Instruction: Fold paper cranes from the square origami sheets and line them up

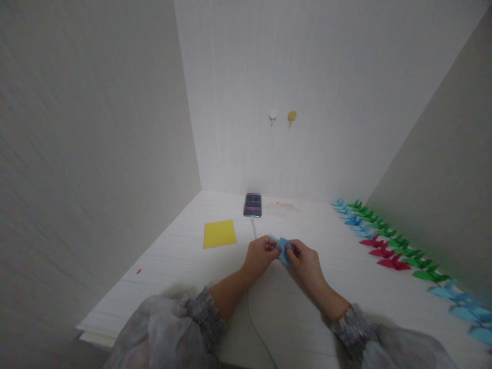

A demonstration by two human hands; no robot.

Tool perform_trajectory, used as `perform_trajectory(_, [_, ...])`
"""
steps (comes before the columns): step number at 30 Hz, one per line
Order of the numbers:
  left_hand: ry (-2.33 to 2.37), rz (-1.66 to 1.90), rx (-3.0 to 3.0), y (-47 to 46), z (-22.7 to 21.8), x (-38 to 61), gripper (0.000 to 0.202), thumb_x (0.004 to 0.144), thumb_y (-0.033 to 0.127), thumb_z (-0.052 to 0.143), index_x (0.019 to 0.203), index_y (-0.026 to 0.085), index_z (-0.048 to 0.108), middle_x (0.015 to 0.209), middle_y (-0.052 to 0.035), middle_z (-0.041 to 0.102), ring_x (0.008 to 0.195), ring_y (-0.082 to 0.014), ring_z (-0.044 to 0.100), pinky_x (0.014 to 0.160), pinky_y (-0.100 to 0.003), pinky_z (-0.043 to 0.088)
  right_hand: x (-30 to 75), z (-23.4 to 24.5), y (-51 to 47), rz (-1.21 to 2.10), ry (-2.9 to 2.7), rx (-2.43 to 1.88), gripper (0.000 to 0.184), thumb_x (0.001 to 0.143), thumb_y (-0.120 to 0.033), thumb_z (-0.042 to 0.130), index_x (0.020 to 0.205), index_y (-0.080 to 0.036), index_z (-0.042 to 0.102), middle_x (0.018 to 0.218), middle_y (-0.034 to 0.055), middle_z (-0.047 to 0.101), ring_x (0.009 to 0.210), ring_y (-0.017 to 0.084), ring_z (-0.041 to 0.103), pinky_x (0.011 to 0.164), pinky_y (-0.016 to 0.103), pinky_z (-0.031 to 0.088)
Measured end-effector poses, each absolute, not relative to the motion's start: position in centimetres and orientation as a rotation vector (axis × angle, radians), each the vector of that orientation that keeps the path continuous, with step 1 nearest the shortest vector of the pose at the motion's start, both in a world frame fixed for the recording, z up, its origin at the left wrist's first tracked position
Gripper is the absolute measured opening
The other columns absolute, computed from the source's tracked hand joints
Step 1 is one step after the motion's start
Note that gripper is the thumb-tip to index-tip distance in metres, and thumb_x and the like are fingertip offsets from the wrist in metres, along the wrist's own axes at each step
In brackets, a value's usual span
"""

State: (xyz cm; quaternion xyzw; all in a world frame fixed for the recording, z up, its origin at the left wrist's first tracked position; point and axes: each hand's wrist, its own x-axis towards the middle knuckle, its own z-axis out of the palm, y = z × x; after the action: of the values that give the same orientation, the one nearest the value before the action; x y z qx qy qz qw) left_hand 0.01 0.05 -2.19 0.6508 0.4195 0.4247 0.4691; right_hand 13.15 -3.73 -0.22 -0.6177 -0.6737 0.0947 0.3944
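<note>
A small piece of folded light-blue origami paper [283, 244] is held between my two hands, just above the white table. My left hand [261, 255] pinches its left side between thumb and fingers. On the right side, my right hand [305, 259] grips it with the thumb on the near face. A narrow pale-blue point sticks out at the upper left of the paper. My fingertips hide part of the folds.
A stack of yellow square paper [220, 234] lies left of my hands. Behind them is a phone [252, 205] with a white cable [253, 320] running toward me under my left arm. Rows of folded paper cranes [394, 262], blue, green and red, line the right side. An orange scrap [139, 271] lies far left.
</note>
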Motion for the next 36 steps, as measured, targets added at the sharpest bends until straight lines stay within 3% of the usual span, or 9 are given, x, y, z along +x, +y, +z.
perform_trajectory(11, [0.988,1.075,1.386,0.0,-1.9,0.3,0.024,0.064,0.038,0.056,0.065,0.014,0.052,0.059,-0.0008,0.058,0.055,-0.0115,0.056,0.053,-0.022,0.045,12.4,-0.3,-4.1,-0.148,-1.892,-1.723,0.027,0.079,-0.027,0.037,0.088,-0.015,0.059,0.073,0.0090,0.067,0.062,0.021,0.062,0.054,0.028,0.042])
perform_trajectory(17, [0.927,1.109,1.331,-0.1,-1.3,0.2,0.029,0.067,0.042,0.050,0.067,0.013,0.053,0.058,0.0007,0.054,0.054,-0.0096,0.053,0.055,-0.022,0.046,12.6,-0.8,-3.9,-0.193,-2.007,-1.485,0.028,0.080,-0.023,0.036,0.100,-0.017,0.055,0.094,0.0091,0.063,0.078,0.019,0.061,0.064,0.027,0.044])
perform_trajectory(25, [0.939,1.128,1.404,-0.1,-1.3,0.1,0.034,0.068,0.046,0.046,0.060,0.013,0.053,0.051,0.0022,0.048,0.049,-0.0086,0.048,0.052,-0.021,0.044,12.5,-0.6,-4.0,-0.147,-1.975,-1.438,0.028,0.081,-0.024,0.036,0.095,-0.015,0.058,0.087,0.0104,0.064,0.076,0.019,0.060,0.067,0.029,0.046])
perform_trajectory(31, [0.959,1.187,1.390,-0.1,-1.1,0.2,0.039,0.072,0.048,0.040,0.057,0.013,0.050,0.050,0.0018,0.045,0.048,-0.0077,0.045,0.049,-0.019,0.042,12.4,-0.4,-4.3,-0.115,-2.051,-1.348,0.033,0.082,-0.025,0.035,0.111,-0.020,0.049,0.095,0.0094,0.060,0.080,0.018,0.057,0.069,0.029,0.046])
perform_trajectory(36, [0.942,1.204,1.373,-0.2,-0.8,0.1,0.040,0.072,0.049,0.039,0.061,0.012,0.052,0.052,0.0011,0.046,0.049,-0.0077,0.044,0.048,-0.019,0.041,12.0,0.1,-4.5,0.000,-1.997,-1.232,0.034,0.082,-0.026,0.036,0.112,-0.019,0.048,0.090,0.0096,0.055,0.079,0.017,0.053,0.068,0.029,0.046])
